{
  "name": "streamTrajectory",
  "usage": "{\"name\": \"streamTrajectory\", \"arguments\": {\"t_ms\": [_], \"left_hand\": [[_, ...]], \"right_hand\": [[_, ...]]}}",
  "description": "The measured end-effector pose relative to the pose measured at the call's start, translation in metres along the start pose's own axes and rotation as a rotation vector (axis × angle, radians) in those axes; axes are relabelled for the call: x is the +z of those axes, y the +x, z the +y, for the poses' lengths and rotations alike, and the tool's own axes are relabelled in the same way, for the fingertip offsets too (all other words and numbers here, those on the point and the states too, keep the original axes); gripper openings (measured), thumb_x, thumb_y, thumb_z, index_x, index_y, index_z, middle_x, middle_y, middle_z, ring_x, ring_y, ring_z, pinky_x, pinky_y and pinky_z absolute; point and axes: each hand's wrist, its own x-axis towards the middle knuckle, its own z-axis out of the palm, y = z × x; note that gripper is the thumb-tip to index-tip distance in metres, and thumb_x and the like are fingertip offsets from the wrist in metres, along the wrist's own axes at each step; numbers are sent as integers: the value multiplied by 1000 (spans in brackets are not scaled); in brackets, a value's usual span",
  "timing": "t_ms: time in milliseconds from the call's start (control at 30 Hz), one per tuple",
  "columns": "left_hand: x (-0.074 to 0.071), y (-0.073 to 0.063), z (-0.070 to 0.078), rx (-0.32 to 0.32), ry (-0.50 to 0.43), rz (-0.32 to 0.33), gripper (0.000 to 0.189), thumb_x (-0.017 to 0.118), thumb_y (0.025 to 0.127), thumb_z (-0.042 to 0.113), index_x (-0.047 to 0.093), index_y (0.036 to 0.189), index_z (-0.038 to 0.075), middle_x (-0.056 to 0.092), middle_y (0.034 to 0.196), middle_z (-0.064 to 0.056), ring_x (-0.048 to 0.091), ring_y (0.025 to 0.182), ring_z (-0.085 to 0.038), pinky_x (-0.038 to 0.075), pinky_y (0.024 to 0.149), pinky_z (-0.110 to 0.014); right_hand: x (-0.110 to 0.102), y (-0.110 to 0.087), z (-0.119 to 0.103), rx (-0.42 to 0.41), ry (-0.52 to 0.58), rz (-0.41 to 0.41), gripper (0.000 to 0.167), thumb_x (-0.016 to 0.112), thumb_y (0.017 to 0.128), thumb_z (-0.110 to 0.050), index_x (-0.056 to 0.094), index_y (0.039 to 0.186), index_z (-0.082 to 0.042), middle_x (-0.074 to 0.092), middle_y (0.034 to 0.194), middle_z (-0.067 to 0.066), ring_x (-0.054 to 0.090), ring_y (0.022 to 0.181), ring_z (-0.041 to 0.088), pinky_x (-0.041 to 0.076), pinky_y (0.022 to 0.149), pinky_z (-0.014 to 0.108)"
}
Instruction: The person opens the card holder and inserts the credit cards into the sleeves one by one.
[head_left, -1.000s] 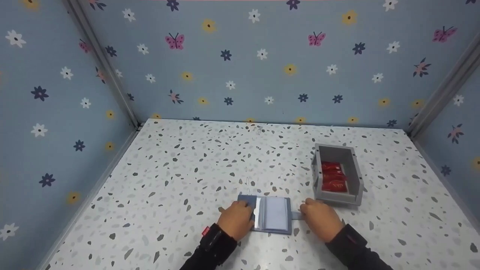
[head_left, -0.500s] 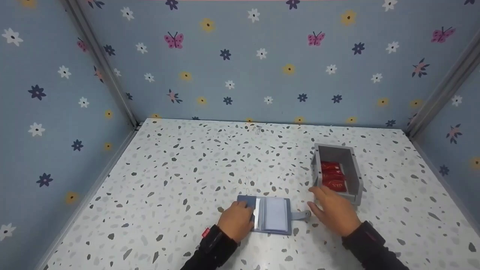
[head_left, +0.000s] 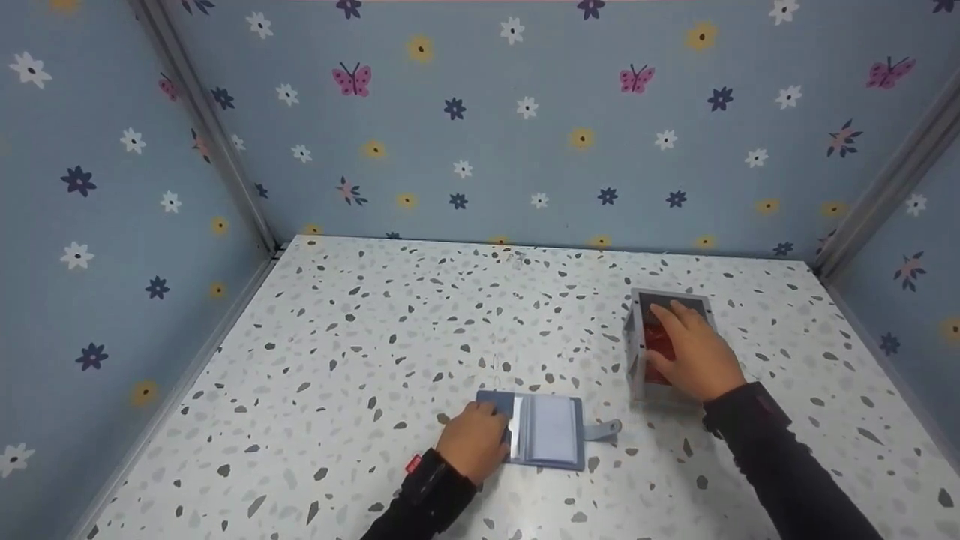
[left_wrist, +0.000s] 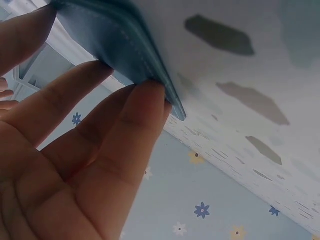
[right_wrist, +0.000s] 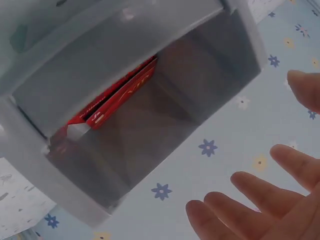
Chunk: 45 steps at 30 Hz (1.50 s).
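Note:
On the speckled table lies an opened blue card holder (head_left: pixel 555 427) with clear sleeves and a grey snap strap (head_left: pixel 602 430) extending to the right. My left hand (head_left: pixel 472 441) rests on its left cover; in the left wrist view the fingertips touch the blue cover (left_wrist: pixel 107 42) near its stitched edge. My right hand (head_left: pixel 697 356) is over the grey box (right_wrist: pixel 120 30), fingers spread and holding nothing. Red cards (right_wrist: pixel 125 95) printed with "VIP" stand inside, partly hidden by the hand in the head view. Whether the right fingertips touch a card is unclear.
Behind the table rises a blue flowered wall (head_left: pixel 480 150), with side panels left and right. Grey posts (head_left: pixel 206 127) mark the corners. The box stands to the right of and beyond the card holder.
My right hand has left the strap and moved forward and right to the box, its fingers spreading. The strap now lies free. My left hand stays on the cover.

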Motion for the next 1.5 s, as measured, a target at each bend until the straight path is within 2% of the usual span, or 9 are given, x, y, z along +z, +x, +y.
{"name": "streamTrajectory", "arguments": {"t_ms": [167,333,567,667,833,967,1100,1300,1500], "left_hand": [[0,-1,-1,-5,-11,6,35,73,82,22,71,114,6,67,115,-13,63,103,-29,57,86,-42],[1,-1,-1,0,-5,21,34,74,82,23,72,111,5,68,113,-13,64,100,-29,58,83,-42],[1,-1,1,6,27,18,34,73,83,24,71,112,7,67,113,-12,64,98,-28,58,80,-39],[0,-1,2,6,29,15,33,73,83,24,71,111,7,67,111,-12,64,97,-27,58,79,-38],[0,0,2,0,28,13,31,72,82,22,72,109,6,67,108,-11,63,95,-26,58,78,-37],[0,0,2,-3,32,18,30,72,82,21,73,108,6,67,106,-11,64,94,-26,58,76,-38],[0,-2,3,-2,37,24,29,72,82,20,73,108,6,68,106,-11,64,94,-26,58,76,-38],[-1,-3,3,-13,42,18,28,70,84,21,73,108,7,69,110,-11,65,98,-26,59,80,-38],[-2,-1,2,-12,41,7,31,71,83,22,72,110,7,68,111,-11,64,99,-27,58,82,-39]], "right_hand": [[-5,27,4,76,-58,-181,59,65,87,-18,48,140,1,49,137,34,49,124,51,42,101,65],[-4,49,7,131,-73,-293,56,64,85,-14,50,136,5,57,129,32,56,116,50,46,96,64],[9,69,18,210,-51,-458,62,58,90,-16,39,143,8,45,143,32,43,132,49,34,111,62],[17,76,23,242,-38,-499,61,54,92,-18,37,144,9,42,145,33,40,135,49,31,114,61],[26,80,25,283,-16,-496,56,49,96,-21,39,144,6,43,144,31,43,133,47,31,114,60],[33,82,30,242,-10,-455,50,49,96,-21,47,139,5,51,139,30,49,128,46,35,112,60],[40,79,35,202,0,-430,43,50,94,-18,56,130,6,59,128,31,58,118,45,40,107,60],[37,72,31,172,3,-398,30,54,90,-12,64,110,9,66,112,31,62,105,46,47,98,59],[42,75,38,233,24,-428,36,55,91,-16,61,118,6,64,118,29,61,107,42,43,102,60]]}}
